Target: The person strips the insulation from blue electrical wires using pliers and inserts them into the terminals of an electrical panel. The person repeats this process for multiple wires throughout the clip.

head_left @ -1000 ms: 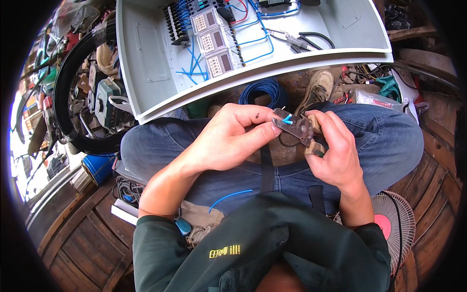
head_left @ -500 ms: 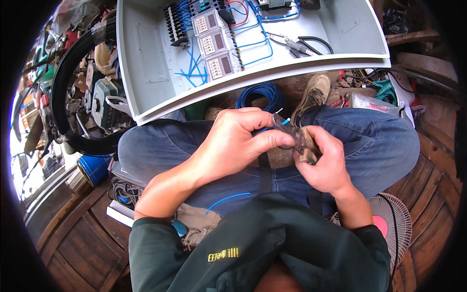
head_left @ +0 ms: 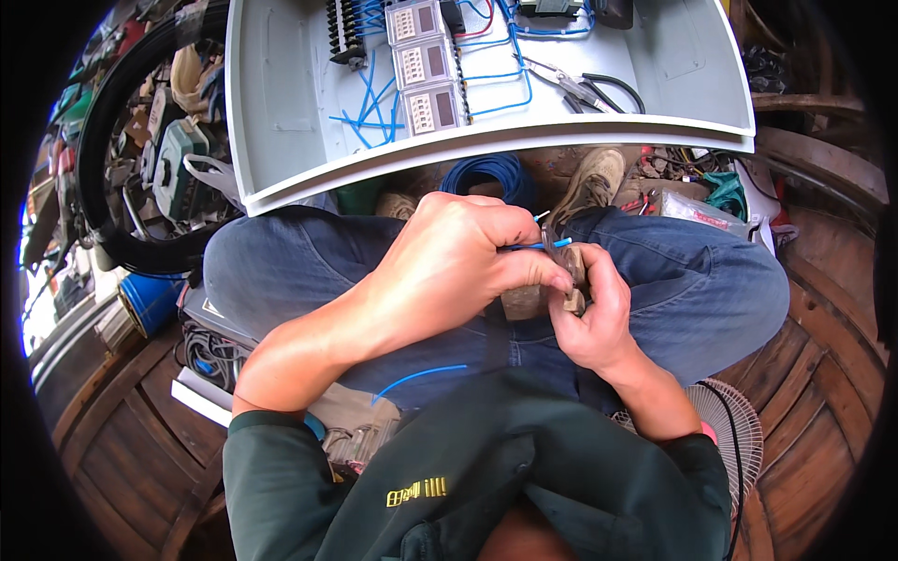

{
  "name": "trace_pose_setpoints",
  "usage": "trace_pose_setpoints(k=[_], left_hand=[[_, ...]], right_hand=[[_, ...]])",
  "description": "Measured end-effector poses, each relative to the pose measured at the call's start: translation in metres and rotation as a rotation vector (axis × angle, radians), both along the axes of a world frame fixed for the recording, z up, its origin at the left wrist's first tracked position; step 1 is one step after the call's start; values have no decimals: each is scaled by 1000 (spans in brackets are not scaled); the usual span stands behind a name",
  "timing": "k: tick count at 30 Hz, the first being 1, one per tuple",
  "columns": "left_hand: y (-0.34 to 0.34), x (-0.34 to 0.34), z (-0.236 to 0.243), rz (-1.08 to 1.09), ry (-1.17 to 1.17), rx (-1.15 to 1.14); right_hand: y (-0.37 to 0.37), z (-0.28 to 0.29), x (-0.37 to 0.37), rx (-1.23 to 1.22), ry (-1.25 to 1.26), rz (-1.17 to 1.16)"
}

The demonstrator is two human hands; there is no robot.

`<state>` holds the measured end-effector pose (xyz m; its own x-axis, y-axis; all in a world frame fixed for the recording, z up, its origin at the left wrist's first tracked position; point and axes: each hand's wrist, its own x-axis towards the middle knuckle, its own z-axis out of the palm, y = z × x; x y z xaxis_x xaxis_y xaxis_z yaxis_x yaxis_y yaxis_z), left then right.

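From my end, I see the left hand [head_left: 463, 248] pinching a thin blue wire [head_left: 561, 244] between its fingers, the thumb pressed against a wire stripper [head_left: 574, 271]. The right hand [head_left: 601, 309] is clenched around the stripper's tan handles. The wire lies at the tool's head, its end poking out just beyond, above the lap; I cannot tell whether the blades bite. A loose blue offcut [head_left: 418, 377] rests on the jeans [head_left: 711, 271]. Ahead, I have an open grey enclosure [head_left: 281, 112] containing three display modules [head_left: 426, 64] and black-handled pliers [head_left: 585, 92], with a blue wire coil [head_left: 517, 178] below its edge.
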<state>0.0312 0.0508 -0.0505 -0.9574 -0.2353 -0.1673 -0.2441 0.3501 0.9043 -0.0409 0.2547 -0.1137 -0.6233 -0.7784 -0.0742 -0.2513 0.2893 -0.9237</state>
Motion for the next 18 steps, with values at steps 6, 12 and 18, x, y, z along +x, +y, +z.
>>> trace_pose_setpoints(k=[6, 12, 18], left_hand=[[-3, 3, -3, -54, 27, -94], [-4, 3, -4, -73, -29, -149], [-8, 1, -1, -84, -97, -158]], right_hand=[[2, 0, 3, 23, -56, 15], [1, 3, 3, 19, 11, -15], [-7, 4, 5, 3, -1, -2]])
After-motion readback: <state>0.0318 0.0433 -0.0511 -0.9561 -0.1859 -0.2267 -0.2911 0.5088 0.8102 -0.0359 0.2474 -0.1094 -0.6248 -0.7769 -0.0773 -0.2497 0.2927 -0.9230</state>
